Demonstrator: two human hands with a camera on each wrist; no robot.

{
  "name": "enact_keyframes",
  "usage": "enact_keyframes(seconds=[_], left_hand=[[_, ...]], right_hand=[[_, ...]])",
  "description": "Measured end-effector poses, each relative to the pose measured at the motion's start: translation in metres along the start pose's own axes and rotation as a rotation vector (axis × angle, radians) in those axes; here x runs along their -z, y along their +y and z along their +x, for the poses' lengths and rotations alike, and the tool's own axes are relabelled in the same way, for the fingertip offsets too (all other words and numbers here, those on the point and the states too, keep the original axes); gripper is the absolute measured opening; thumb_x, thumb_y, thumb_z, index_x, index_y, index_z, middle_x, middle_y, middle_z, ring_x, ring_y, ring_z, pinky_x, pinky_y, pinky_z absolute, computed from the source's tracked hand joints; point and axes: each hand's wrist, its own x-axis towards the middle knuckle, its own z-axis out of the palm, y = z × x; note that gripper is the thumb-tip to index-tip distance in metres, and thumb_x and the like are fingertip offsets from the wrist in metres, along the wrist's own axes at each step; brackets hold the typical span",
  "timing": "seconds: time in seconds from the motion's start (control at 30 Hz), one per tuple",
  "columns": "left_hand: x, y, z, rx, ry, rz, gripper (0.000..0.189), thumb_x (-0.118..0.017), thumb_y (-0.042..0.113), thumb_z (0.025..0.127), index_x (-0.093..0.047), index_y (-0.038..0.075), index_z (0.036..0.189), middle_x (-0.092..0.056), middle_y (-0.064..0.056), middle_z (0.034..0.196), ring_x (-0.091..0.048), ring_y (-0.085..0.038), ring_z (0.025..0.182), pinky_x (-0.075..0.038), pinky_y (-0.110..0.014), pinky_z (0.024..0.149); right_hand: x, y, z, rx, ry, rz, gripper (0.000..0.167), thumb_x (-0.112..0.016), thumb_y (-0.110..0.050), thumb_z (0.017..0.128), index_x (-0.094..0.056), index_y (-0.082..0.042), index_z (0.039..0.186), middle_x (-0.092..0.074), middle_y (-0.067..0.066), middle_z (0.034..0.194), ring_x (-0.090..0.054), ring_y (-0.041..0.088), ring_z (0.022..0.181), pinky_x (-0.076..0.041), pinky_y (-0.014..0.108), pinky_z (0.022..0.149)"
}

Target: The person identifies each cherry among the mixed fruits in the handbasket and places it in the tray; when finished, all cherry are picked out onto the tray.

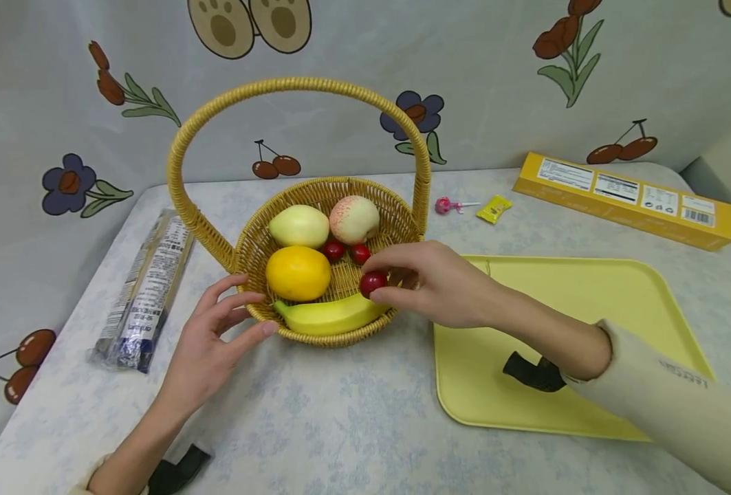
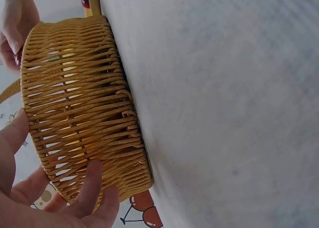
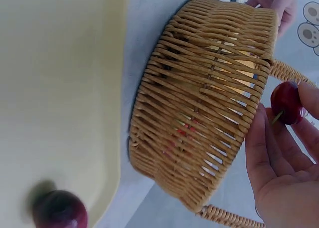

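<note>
Red cherry [image 1: 373, 283], pinched in the right hand's grip [image 1: 436, 285], shows its stem [image 3: 277, 117] only at right wrist

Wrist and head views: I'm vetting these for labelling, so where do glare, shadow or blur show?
Head: bright glints on the crinkled clear plastic packet; left wrist: dark shadow under the golden woven basket, the mottled blue-white tabletop soft; right wrist: the dark red round fruit on the pale yellow tray blurry beside a smudged dark patch, likely its shadow, the basket's weave sharper.
</note>
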Motion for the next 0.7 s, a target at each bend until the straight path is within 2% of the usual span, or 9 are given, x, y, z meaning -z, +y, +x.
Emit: enact_keyframes(seconds=[0.1, 0.23, 0.53, 0.7], left_hand=[[0.000, 0.001, 0.000, 0.000, 0.003, 0.001, 0.034, -0.075, 0.017, 0.090, -0.066, 0.000, 0.118, -0.040, -0.008, 0.146, -0.062, -0.034, 0.111, -0.055, -0.029, 0.090], [0.000, 0.001, 0.000, -0.006, 0.001, -0.006, 0.033, -0.075, 0.016, 0.090, -0.066, -0.001, 0.118, -0.040, -0.009, 0.146, -0.061, -0.034, 0.111, -0.053, -0.020, 0.090], [-0.001, 0.000, 0.000, -0.004, 0.000, -0.015, 0.034, -0.075, 0.015, 0.090, -0.066, -0.001, 0.118, -0.040, -0.009, 0.146, -0.061, -0.035, 0.112, -0.055, -0.023, 0.089], [0.000, 0.000, 0.000, -0.003, 0.002, -0.018, 0.034, -0.075, 0.015, 0.090, -0.066, -0.001, 0.118, -0.040, -0.009, 0.146, -0.061, -0.036, 0.112, -0.055, -0.023, 0.088]], right_hand=[[0.004, 0.001, -0.012, -0.004, 0.040, -0.007, 0.026, -0.072, -0.011, 0.092, -0.069, -0.007, 0.118, -0.069, -0.006, 0.105, -0.061, 0.007, 0.086, -0.057, 0.028, 0.076], [0.012, 0.006, -0.030, -0.027, 0.078, -0.029, 0.028, -0.073, -0.009, 0.091, -0.069, -0.007, 0.118, -0.069, -0.007, 0.108, -0.063, 0.007, 0.088, -0.057, 0.028, 0.077], [0.031, 0.029, -0.069, -0.191, 0.110, -0.017, 0.029, -0.071, -0.010, 0.092, -0.068, -0.005, 0.121, -0.070, -0.002, 0.106, -0.067, 0.009, 0.085, -0.059, 0.028, 0.072], [0.041, 0.041, -0.090, -0.315, 0.112, -0.083, 0.031, -0.071, -0.012, 0.093, -0.066, -0.004, 0.123, -0.069, 0.004, 0.111, -0.066, 0.012, 0.087, -0.058, 0.026, 0.073]])
